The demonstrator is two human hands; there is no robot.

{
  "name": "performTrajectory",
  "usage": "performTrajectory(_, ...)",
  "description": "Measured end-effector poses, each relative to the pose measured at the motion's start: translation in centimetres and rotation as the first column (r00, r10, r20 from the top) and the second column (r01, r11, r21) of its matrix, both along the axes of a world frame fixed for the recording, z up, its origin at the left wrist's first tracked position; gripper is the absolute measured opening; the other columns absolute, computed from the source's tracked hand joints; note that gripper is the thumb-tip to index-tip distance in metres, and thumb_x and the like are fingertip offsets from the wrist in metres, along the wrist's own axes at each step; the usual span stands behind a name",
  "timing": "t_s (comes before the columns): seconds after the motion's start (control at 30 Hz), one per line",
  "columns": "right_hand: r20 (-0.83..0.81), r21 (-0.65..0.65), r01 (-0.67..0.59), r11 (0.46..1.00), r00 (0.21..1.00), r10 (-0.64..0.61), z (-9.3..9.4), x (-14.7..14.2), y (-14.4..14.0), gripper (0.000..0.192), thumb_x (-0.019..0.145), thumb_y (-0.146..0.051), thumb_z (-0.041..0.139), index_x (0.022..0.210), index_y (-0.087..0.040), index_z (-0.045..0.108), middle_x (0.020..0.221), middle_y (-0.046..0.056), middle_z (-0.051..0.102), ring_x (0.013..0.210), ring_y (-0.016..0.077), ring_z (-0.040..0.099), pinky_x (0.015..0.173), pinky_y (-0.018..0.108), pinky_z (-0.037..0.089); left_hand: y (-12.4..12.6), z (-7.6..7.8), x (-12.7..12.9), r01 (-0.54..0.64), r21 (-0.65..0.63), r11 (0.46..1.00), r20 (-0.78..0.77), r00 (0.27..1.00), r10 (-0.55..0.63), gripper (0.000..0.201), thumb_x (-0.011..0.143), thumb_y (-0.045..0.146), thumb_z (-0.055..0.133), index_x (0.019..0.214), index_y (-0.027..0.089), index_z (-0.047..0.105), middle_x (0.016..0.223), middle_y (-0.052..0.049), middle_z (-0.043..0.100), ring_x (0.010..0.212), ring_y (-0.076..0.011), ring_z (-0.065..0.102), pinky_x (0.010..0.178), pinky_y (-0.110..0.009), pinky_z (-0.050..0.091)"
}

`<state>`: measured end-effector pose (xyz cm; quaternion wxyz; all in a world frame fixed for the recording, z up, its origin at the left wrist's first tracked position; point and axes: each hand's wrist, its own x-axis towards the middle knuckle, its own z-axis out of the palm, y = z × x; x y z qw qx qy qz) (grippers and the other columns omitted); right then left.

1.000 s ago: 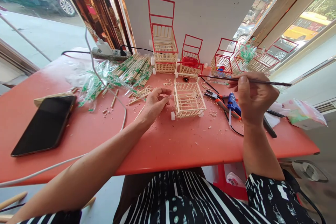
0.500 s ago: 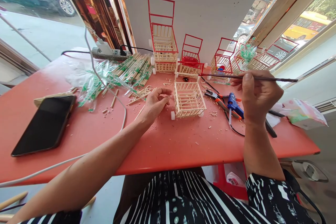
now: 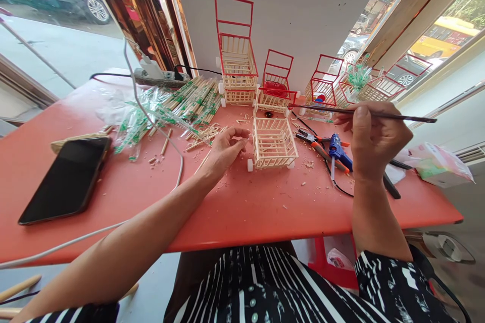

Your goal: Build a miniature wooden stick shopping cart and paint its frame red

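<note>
We are losing the white cable (image 3: 68, 245) past the left edge, and the brush (image 3: 364, 112) tip is showing too small to tell.

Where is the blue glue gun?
The blue glue gun lies on the red table, right of the unpainted stick cart, beside the pliers and under the right hand.

One head-worn camera looks forward and down, close over the red table (image 3: 265, 212).
</note>
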<state>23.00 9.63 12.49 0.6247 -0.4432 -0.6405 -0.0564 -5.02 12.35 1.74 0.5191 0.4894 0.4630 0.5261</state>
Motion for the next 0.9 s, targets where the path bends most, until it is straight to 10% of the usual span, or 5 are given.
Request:
performTrajectory(0.2, -0.043, -0.044, -0.148, 0.988, 0.988, 0.146, -1.2, -1.6, 0.3, 0.021, 0.105, -0.043, 0.070, 0.098, -0.025, 0.079, 0.088, 0.001, 0.084, 0.074, 0.0188, 0.082, 0.066, 0.035, 0.068, -0.1, 0.2, 0.2, 0.062, -0.012, 0.998, 0.009, 0.998, -0.062, 0.031, 0.075, 0.035, 0.078, 0.103, 0.020, 0.076, 0.077, 0.001, 0.069, 0.065, -0.0149, 0.064, 0.063, -0.028, 0.058)
performTrajectory(0.9, 0.050, 0.006, -0.059, 0.998, 0.997, 0.059, -1.0, -0.6, 0.1, 0.019, 0.109, -0.039, 0.066, 0.102, -0.029, 0.081, 0.093, 0.003, 0.085, 0.081, 0.0221, 0.085, 0.078, 0.042, 0.070, 0.1, 0.0, 0.3, 0.055, -0.018, 0.998, -0.028, 0.998, -0.055, 0.032, 0.073, 0.034, 0.077, 0.102, 0.020, 0.079, 0.067, 0.001, 0.070, 0.062, -0.0156, 0.067, 0.062, -0.027, 0.052)
